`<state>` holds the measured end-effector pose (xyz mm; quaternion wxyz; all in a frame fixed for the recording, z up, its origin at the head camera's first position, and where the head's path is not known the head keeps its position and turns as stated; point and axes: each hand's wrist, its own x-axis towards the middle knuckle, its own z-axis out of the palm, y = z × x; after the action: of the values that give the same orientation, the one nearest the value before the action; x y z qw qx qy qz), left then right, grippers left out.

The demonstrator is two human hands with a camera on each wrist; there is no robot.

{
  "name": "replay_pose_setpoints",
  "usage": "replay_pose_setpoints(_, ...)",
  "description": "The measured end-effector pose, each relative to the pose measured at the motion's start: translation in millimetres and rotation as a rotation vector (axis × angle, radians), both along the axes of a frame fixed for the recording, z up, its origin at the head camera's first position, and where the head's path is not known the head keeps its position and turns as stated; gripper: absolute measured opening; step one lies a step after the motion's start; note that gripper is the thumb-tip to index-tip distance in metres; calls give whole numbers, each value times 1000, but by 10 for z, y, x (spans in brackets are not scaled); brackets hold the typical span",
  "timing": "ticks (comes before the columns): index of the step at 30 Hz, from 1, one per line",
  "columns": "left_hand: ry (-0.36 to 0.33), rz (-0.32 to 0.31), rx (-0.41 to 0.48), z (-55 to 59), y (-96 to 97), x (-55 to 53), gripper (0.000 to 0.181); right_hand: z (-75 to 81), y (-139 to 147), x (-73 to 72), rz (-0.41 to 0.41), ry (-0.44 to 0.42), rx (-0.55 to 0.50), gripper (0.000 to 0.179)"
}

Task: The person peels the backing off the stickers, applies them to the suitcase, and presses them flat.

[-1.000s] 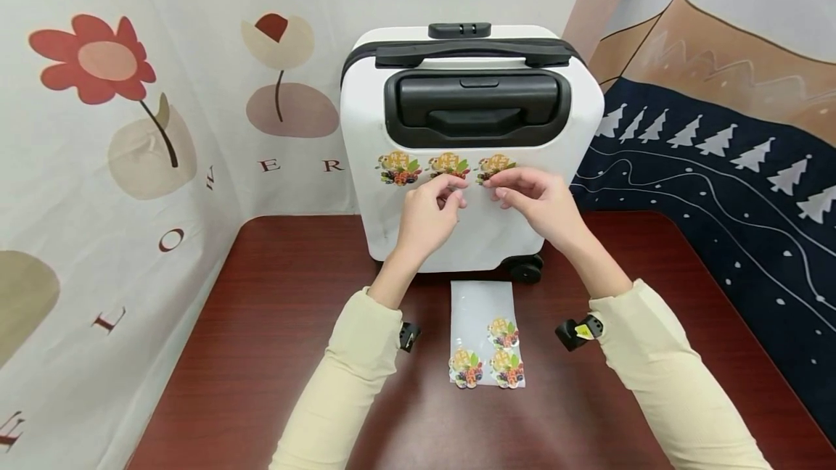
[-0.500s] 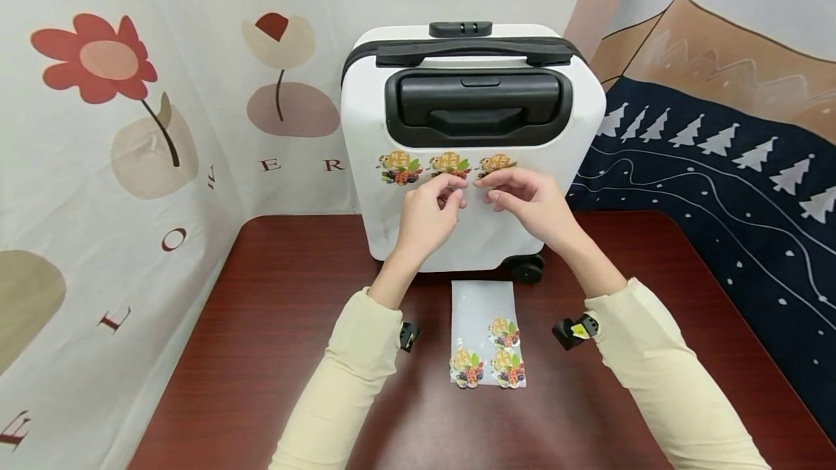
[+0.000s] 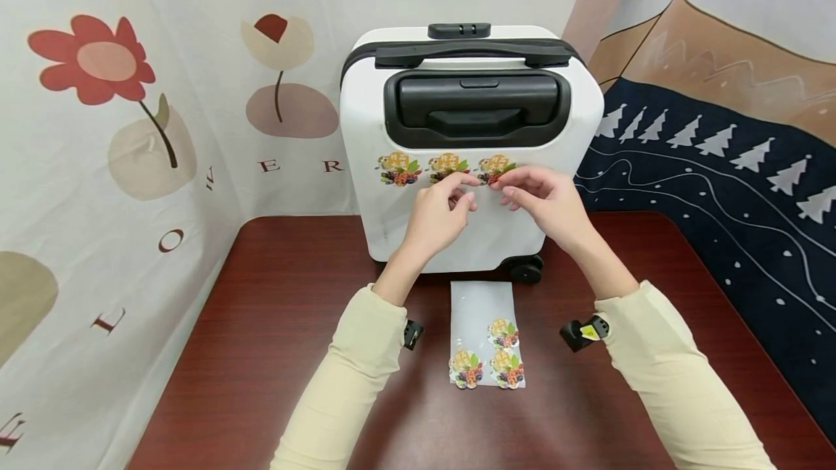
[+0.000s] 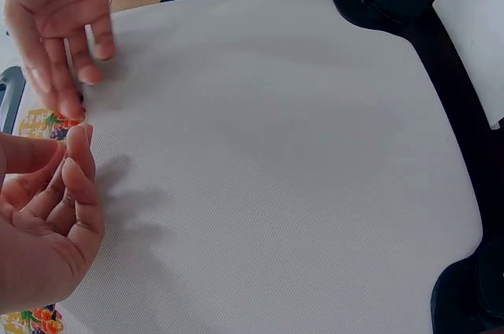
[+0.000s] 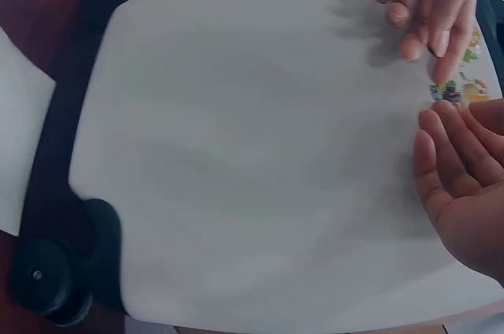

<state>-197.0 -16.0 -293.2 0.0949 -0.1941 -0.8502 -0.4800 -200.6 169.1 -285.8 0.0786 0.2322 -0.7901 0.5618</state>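
Observation:
A white suitcase stands upright with three fruit stickers in a row across its face. My left hand reaches the lower left edge of the right-hand sticker with its index finger, its other fingers loosely bent. At that sticker's lower right edge are the fingertips of my right hand, relaxed and a little bent. Neither hand shows anything gripped. Left of these are the middle sticker, partly covered by the left hand, and the left-hand sticker. In the right wrist view, the fingertips of both hands nearly meet.
A white sheet bearing three more fruit stickers lies on the dark red table before the suitcase. The suitcase has a black recessed handle and a black wheel. Printed cloth hangs behind and beside the table.
My left hand has shifted right, from between the stickers to the right-hand one. The right hand went slightly left, then back right, uncovering more of that sticker.

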Motion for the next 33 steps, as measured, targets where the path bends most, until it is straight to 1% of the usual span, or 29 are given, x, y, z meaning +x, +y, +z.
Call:
replay_pose_setpoints(5, -6, 1, 0, -11, 3, -7, 20, 133, -11, 8, 46, 73, -140, 19)
replay_pose_setpoints(8, -13, 0, 4, -16, 3, -10, 20, 188, -32, 10, 65, 93, -173, 20)
replay_pose_setpoints(12, -10, 0, 2, -25, 0, -16, 20, 184, -49, 2, 57, 81, -149, 21)
replay_pose_setpoints(21, -9, -8, -6, -26, -6, -14, 20, -19, 25, -15, 45, -2, -91, 20)
replay_pose_setpoints(25, -12, -6, -10, -24, -5, -13, 21, -70, 56, -14, 27, -26, -46, 19)
replay_pose_setpoints(29, -14, -8, -5, -26, -2, -11, 20, -84, 67, -6, 8, -57, -21, 19)
replay_pose_setpoints(33, -12, -8, -5, -23, -1, -6, 20, -37, 59, 10, -12, -64, -1, 20)
